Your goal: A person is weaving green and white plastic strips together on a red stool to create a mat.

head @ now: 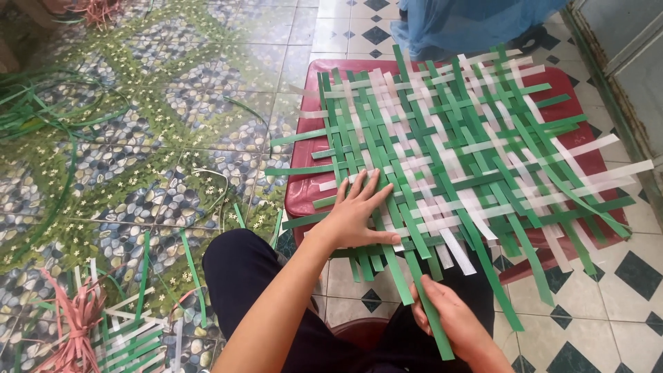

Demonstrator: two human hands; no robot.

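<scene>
The left hand (359,214) lies flat, fingers spread, pressing on the near left corner of a woven mat (449,152) of green and white strips. The right hand (449,314), nearer the body than the left, pinches one green strip (421,276) that runs up from it into the weave. The mat spreads ahead of both hands over a red worktop (304,186), its loose ends hanging past the edges. Left of the left hand, stray green strips (41,110) lie on the tiled floor (138,138). Below and to that side, beside the person's dark trouser leg (242,276), sits a bundle of pink strips (72,324). Beyond the mat lies blue plastic sheeting (463,24).
</scene>
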